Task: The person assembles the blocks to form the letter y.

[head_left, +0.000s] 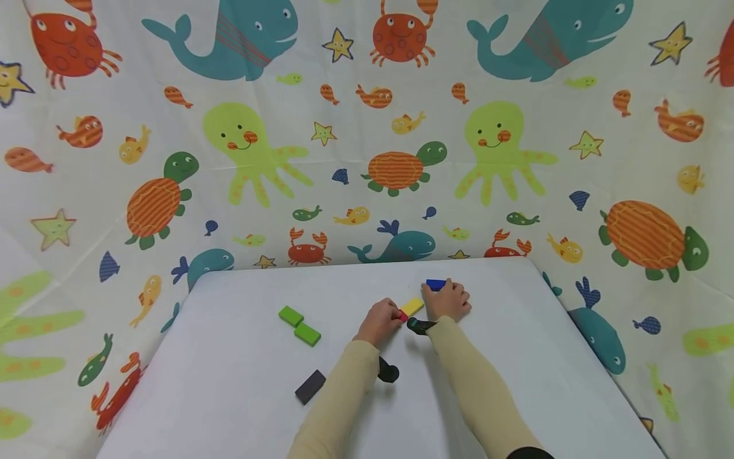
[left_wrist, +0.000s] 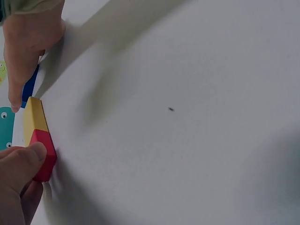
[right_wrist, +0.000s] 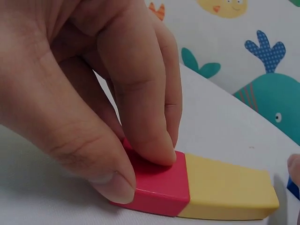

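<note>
The left hand pinches the red block between thumb and fingertips; the block lies flat on the worktop, right under those fingers, its far end meeting the near end of the yellow block, so the two run on as one bar. The right hand is clamped on the blue block, thumb and fingers at its ends; that block sits just past the yellow one's far end, a narrow gap between them.

The worktop's far edge runs close behind the blue block, with a printed cloth rising beyond; to the right, white surface spreads from the right hand to the slanting side edge; to the left, there is room before two green blocks; a dark block lies near the left sleeve.
</note>
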Action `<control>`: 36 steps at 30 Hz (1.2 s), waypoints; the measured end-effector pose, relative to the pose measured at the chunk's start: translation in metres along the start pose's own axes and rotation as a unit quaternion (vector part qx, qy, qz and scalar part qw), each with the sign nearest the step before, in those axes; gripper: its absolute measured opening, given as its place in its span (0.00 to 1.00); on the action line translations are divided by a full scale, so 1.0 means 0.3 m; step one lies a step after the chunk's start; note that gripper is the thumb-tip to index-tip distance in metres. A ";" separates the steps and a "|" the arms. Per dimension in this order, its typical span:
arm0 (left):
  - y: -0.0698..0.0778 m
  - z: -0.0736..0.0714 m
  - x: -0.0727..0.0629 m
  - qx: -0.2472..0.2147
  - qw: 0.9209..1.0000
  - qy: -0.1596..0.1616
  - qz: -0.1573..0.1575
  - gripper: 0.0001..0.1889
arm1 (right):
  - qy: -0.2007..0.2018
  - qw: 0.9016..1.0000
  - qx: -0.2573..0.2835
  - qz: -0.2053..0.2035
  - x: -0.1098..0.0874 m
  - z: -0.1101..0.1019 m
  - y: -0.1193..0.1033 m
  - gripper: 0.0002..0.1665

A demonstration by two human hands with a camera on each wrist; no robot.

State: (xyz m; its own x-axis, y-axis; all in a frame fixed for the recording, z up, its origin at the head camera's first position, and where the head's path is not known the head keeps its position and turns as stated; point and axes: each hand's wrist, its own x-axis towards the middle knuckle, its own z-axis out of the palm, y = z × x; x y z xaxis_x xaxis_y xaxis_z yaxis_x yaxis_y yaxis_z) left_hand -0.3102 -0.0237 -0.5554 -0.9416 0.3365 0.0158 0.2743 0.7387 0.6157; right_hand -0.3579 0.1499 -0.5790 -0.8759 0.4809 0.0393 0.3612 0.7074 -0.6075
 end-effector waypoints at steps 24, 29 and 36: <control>-0.002 -0.003 0.006 0.008 1.000 -0.011 -0.003 0.07 | -0.042 0.990 0.060 -0.117 0.044 0.018 0.082 0.39; -0.001 0.000 0.002 0.008 1.000 -0.011 -0.008 0.07 | -0.053 0.989 0.037 -0.132 0.029 0.007 0.082 0.40; -0.003 0.004 0.002 0.009 1.000 -0.006 -0.003 0.06 | -0.037 0.989 0.039 -0.141 0.019 0.010 0.081 0.40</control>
State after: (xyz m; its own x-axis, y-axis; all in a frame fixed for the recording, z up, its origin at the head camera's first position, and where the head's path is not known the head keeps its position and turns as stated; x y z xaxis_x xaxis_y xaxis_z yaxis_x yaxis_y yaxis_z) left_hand -0.3108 -0.0233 -0.5570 -0.9409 0.3388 0.0037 0.2729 0.7514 0.6007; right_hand -0.3551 0.1682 -0.5958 -0.9601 0.2289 0.1605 0.0753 0.7647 -0.6400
